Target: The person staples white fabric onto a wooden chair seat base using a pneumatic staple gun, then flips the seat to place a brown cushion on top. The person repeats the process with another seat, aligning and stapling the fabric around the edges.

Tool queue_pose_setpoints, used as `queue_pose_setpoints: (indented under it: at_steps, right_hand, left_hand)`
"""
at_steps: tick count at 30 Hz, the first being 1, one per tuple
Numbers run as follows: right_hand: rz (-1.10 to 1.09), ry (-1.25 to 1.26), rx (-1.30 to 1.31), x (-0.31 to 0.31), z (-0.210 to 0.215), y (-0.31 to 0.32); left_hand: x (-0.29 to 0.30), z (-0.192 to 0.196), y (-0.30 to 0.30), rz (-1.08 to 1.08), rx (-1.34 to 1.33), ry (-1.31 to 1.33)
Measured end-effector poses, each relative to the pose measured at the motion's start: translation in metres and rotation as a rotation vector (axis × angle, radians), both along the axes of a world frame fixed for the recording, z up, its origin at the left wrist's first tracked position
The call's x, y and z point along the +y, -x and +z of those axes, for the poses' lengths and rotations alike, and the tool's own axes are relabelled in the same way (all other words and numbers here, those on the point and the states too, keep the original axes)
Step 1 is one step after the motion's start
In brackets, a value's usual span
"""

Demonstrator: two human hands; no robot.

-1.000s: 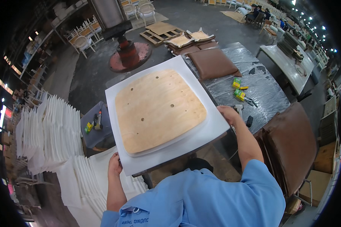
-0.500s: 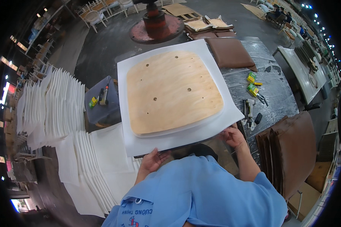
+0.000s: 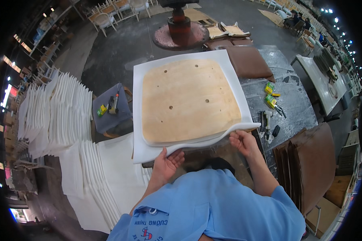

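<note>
A square plywood seat board (image 3: 187,99) with a few drilled holes lies on a thick white foam pad (image 3: 140,120), and I hold both up in front of my chest. My left hand (image 3: 167,162) sits palm up under the pad's near edge. My right hand (image 3: 242,141) grips the near right corner, where the foam bends down. The board covers most of the pad, leaving a white border all round.
A dark worktable (image 3: 293,104) to the right carries brown seat cushions (image 3: 249,62), yellow-green boxes (image 3: 270,100) and a staple gun (image 3: 266,120). Brown covers (image 3: 309,164) stack at right. White foam sheets (image 3: 56,116) pile at left beside a grey stool with tools (image 3: 110,108). A red press base (image 3: 180,34) stands behind.
The board and foam have swung left and closer to me. My left hand slid from the pad's left side to under its near edge; my right hand moved to the near right corner.
</note>
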State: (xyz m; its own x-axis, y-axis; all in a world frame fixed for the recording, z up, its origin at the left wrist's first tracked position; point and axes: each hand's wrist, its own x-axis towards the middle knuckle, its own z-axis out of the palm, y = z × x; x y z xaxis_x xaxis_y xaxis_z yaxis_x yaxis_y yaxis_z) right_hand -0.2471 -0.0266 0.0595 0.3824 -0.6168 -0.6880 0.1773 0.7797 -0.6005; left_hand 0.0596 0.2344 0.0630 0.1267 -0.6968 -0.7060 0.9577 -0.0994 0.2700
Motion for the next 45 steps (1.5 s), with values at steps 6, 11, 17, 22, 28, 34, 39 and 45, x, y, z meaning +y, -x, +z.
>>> queue_pose_setpoints:
  at_steps: [6, 11, 17, 22, 28, 34, 39, 45]
  right_hand:
    - [0.959, 0.278, 0.444, -0.024, 0.069, 0.048]
    - [0.869, 0.706, 0.452, -0.099, 0.117, -0.027]
    - [0.773, 1.344, 0.504, -0.225, 0.097, -0.264]
    - [0.922, 1.808, 0.937, -0.319, 0.077, -0.395]
    - [1.206, 1.533, 0.838, -0.321, 0.022, -0.465]
    - [1.265, 1.734, 0.851, -0.349, 0.015, -0.465]
    - [1.453, 1.729, 0.942, -0.352, 0.013, -0.477]
    - [1.293, 1.73, 0.831, -0.329, 0.015, -0.47]
  left_hand:
    - [0.03, 0.052, -0.006, -0.779, -0.451, 0.284]
    - [-0.06, 0.053, -0.062, -0.59, -1.004, 0.344]
    - [-0.173, 0.034, -0.064, -0.656, -2.233, 0.054]
    - [-0.2, 0.011, -0.036, -0.594, -2.183, 0.031]
    - [-0.191, 0.001, -0.039, -0.571, -2.085, -0.064]
    - [-0.197, 0.005, -0.035, -0.595, -2.082, -0.048]
    - [-0.2, 0.006, -0.034, -0.583, -2.074, -0.025]
    - [-0.196, 0.004, -0.039, -0.639, -2.101, -0.064]
